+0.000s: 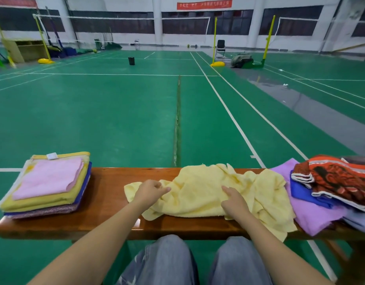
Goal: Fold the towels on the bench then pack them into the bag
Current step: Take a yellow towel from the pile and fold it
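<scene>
A crumpled pale yellow towel (206, 192) lies on the middle of the wooden bench (107, 202). My left hand (149, 191) rests on its left part, fingers pinching the cloth. My right hand (235, 199) presses on the towel's middle with its fingers bent. On the bench's left end sits a stack of folded towels (48, 186), pink on top, then yellow, blue and purple. On the right end lies a loose heap: a purple towel (313, 212), a blue one (307, 194) and an orange patterned one (337, 179). No bag is in view.
The bench stands on a green badminton court floor (116, 112). My knees in blue jeans (167, 262) are just before the bench's near edge. Far off are net posts (214, 38), a black bin (131, 60) and a chair (220, 48).
</scene>
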`<state>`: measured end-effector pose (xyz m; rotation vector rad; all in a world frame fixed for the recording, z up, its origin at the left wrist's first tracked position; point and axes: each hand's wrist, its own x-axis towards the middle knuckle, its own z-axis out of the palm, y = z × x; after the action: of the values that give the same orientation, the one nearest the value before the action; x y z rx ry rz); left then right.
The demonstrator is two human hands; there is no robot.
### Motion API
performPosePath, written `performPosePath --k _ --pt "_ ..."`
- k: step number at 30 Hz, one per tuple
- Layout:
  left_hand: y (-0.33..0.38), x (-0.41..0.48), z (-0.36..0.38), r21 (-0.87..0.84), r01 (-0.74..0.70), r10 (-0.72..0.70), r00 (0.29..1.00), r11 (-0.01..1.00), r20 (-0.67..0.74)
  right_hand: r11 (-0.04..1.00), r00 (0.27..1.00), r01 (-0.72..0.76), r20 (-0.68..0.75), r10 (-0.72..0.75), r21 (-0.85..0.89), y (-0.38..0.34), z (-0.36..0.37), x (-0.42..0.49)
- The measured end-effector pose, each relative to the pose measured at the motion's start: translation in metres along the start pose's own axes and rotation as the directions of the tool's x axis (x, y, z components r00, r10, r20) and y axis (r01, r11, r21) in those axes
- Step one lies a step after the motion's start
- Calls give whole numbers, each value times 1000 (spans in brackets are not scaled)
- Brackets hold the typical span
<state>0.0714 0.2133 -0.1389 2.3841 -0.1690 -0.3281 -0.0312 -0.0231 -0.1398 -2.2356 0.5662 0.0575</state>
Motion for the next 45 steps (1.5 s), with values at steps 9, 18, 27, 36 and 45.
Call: performPosePath --k 9,18,27,36,45 --pt "15 9 26 266 60 -67 998 962 17 993 999 27 -25 -24 119 -4 -2 4" --pt "38 15 -34 7 -102 98 937 995 -335 907 965 196 -240 -111 371 -49 -37 0" --pt "111 14 -169 -253 -446 210 756 859 -619 766 850 445 -489 -197 464 -122 -89 -13" --pt "88 2 -156 -372 -411 192 844 833 -501 707 896 417 -390 -213 572 -117 -74 -23" --pt "17 -16 -102 -216 -165 93 946 962 -310 798 935 180 -352 43 576 -74 -38 -17"
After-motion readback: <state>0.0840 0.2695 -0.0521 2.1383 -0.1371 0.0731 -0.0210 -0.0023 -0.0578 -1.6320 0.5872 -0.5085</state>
